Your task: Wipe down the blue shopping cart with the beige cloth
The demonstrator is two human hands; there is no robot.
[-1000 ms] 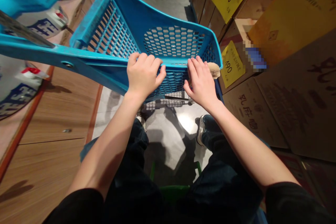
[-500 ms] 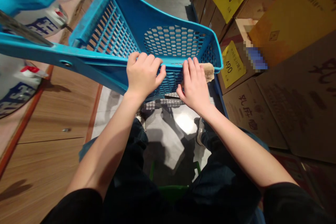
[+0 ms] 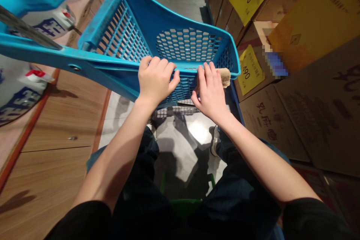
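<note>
A blue plastic shopping cart (image 3: 180, 9) with honeycomb and grid openings stretches across the upper part of the head view. My left hand (image 3: 156, 78) is closed over its near rim, fingertips curled over the top edge. Farther right, my right hand (image 3: 210, 88) presses a tan cloth (image 3: 224, 77) against the outside of the same rim, near the cart's narrow end. Most of the cloth lies hidden under the palm and fingers; one end sticks out to the right. Inside the basket, the visible part of the bottom is bare.
Stacked cardboard boxes (image 3: 261, 108) with yellow price signs (image 3: 251, 70) rise at the right. Along the left runs a wooden cabinet (image 3: 59, 120), with large white containers (image 3: 21, 86) on top. My legs straddle the grey floor (image 3: 180, 138), above a green seat (image 3: 185, 205).
The cart and both hands appear very slightly farther right in the view, along with the surroundings. Both hands keep their places on the rim, and the cloth's visible end has changed shape a little.
</note>
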